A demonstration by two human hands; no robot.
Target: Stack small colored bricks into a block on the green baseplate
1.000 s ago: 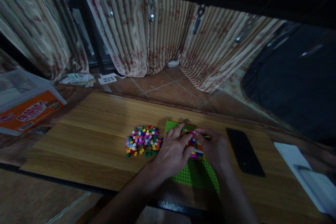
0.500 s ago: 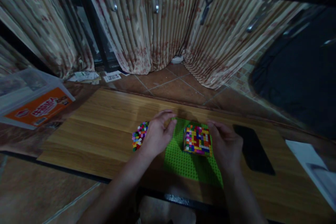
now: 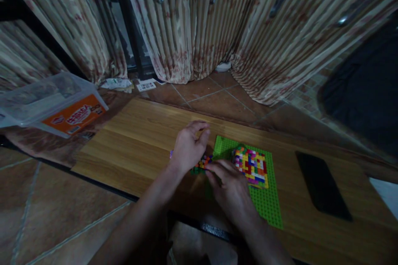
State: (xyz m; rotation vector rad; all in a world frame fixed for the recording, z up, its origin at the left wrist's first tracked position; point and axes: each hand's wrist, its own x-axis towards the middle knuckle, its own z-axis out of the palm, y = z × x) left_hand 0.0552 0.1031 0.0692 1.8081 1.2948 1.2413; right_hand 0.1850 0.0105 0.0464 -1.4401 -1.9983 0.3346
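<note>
Nearest the viewer, 2 bare forearms reach forward over the near edge of the low rectangular wood-grain tabletop [image 3: 130, 140]. The right hand [image 3: 231, 188] lies palm down with its fingers bent toward the pile of small multicoloured plastic bricks [image 3: 202, 162], fingertips at or touching the pile's near edge; whether it pinches a brick cannot be told. The left hand [image 3: 188, 149] rests over the same pile with fingers loosely curled, covering most of it, so only a few orange, green and purple bricks show; whether it grips any is likewise hidden. Just right of the hands lies the flat bright-green studded baseplate [image 3: 267, 205], and on its far half stands the squarish block of stacked multicoloured bricks [image 3: 251, 166], apart from both hands. Judged from this, the block is well built up, loose bricks remain beside it, and much of the baseplate is bare, so building appears partly done. Farther right lies a flat black phone [image 3: 323, 186]. Beyond the table's left corner sits a clear plastic box with an orange label [image 3: 52, 105], and striped beige curtains [image 3: 199, 20] hang over the brown tiled floor [image 3: 211, 95].
</note>
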